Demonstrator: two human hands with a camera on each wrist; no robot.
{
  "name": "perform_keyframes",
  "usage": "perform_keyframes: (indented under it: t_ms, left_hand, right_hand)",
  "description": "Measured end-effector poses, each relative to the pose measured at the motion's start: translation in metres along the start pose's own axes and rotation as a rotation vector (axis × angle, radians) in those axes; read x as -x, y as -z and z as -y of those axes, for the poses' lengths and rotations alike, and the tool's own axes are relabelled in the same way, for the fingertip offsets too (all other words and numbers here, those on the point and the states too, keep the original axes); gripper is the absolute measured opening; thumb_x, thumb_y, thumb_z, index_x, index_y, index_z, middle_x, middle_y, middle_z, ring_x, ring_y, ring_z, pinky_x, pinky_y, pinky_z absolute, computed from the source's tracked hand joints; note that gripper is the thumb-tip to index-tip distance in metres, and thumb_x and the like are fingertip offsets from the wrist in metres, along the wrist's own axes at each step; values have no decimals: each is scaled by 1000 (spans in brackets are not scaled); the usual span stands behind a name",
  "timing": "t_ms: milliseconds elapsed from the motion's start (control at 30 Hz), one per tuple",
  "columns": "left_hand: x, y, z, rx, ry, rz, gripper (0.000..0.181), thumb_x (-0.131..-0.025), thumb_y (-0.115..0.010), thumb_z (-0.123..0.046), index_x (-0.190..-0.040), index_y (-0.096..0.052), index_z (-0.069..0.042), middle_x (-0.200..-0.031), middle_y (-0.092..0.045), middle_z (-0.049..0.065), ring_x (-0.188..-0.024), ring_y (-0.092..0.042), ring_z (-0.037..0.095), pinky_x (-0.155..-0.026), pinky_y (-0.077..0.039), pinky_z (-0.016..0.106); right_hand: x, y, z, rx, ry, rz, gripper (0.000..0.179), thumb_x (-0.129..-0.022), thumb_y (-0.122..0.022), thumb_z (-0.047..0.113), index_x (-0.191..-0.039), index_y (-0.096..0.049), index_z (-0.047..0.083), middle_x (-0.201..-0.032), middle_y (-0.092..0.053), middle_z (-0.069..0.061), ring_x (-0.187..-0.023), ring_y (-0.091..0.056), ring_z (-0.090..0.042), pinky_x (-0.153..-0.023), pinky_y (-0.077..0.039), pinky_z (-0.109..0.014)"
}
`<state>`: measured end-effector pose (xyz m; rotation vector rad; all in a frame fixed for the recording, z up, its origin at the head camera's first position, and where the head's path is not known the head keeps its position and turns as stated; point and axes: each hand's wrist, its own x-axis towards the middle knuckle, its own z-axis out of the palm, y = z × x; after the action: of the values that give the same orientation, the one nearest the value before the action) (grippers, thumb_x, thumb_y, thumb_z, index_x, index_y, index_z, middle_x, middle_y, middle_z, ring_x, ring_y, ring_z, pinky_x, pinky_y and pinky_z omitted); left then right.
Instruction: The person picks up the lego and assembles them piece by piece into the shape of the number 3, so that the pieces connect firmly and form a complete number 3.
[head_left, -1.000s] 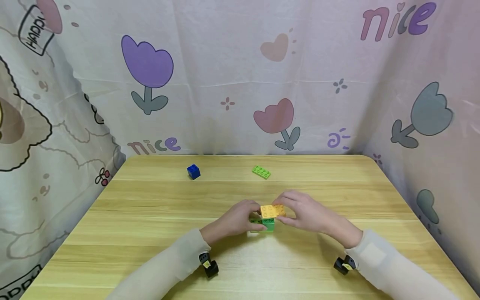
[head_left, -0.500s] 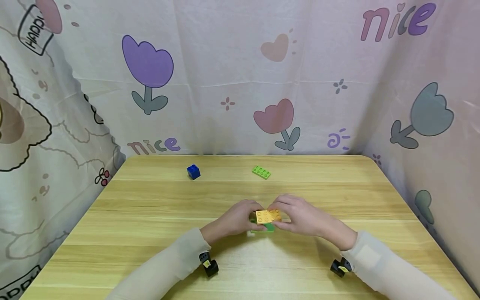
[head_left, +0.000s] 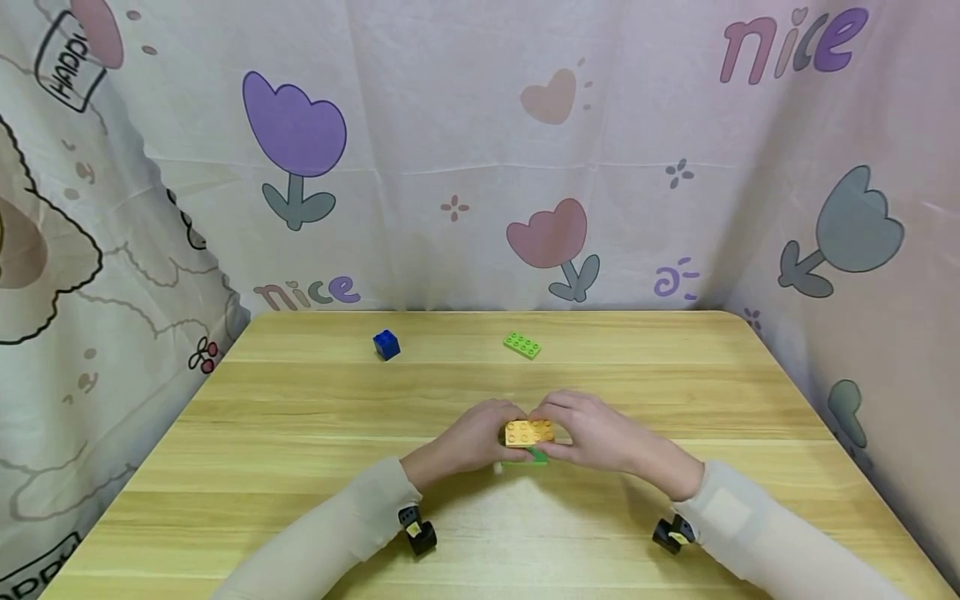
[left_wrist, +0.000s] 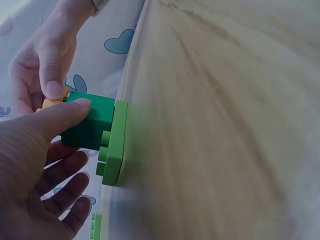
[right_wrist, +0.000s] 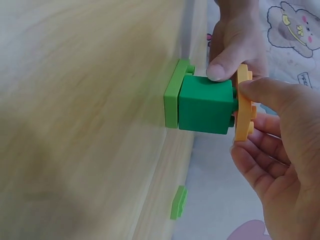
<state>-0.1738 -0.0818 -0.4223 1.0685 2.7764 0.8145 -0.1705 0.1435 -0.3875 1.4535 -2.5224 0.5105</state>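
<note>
My right hand [head_left: 600,433] pinches an orange building plate [head_left: 527,432] between thumb and fingers. In the right wrist view that plate [right_wrist: 243,112] lies at the studs of a dark green building brick [right_wrist: 206,105], with part of the studs still showing between them. The brick sits on one end of a light green building plate [right_wrist: 172,97], which lies on the table. With thumb and fingers on opposite sides, my left hand [head_left: 468,437] grips the dark green brick. Bare studs of the light green plate [left_wrist: 117,145] show beside the brick in the left wrist view.
A blue brick [head_left: 386,344] lies toward the back left of the wooden table [head_left: 300,400]. Another light green plate [head_left: 522,345] is near the back middle. A printed cloth [head_left: 435,125] hangs behind the table and along both sides.
My right hand has brought the orange plate left and down over the dark green brick, covering its top in the head view. My left hand has stayed in place.
</note>
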Motion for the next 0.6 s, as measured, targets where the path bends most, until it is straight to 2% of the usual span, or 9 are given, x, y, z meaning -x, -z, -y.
perform_keyframes:
  t_ms: [167,333,600]
  left_hand:
    - [0,-1,-1,-13,-16,-13,38,-81,-79,-42,-107,-68,-17,-95,-62,-13,-81,-51,4,-68,-41,21]
    - [0,1,-3,-20,-3,-9,35,-81,-80,-42,-102,-68,-18,-89,-60,-14,-79,-50,5,-64,-39,21]
    - [-2,1,-4,-59,0,-7,35,-82,-79,-42,-105,-70,-18,-94,-64,-13,-79,-50,5,-66,-39,21]
  right_hand:
    - [-3,-1,3,-5,-8,1,35,-86,-76,29,-113,-68,9,-104,-65,2,-96,-62,-12,-84,-52,-31]
    - [-5,-2,4,-30,-23,-7,34,-86,-77,29,-112,-69,9,-104,-65,3,-95,-62,-11,-83,-53,-29]
    - [0,-5,2,-79,-77,-24,36,-85,-75,38,-110,-70,12,-102,-66,6,-90,-61,-8,-76,-53,-25]
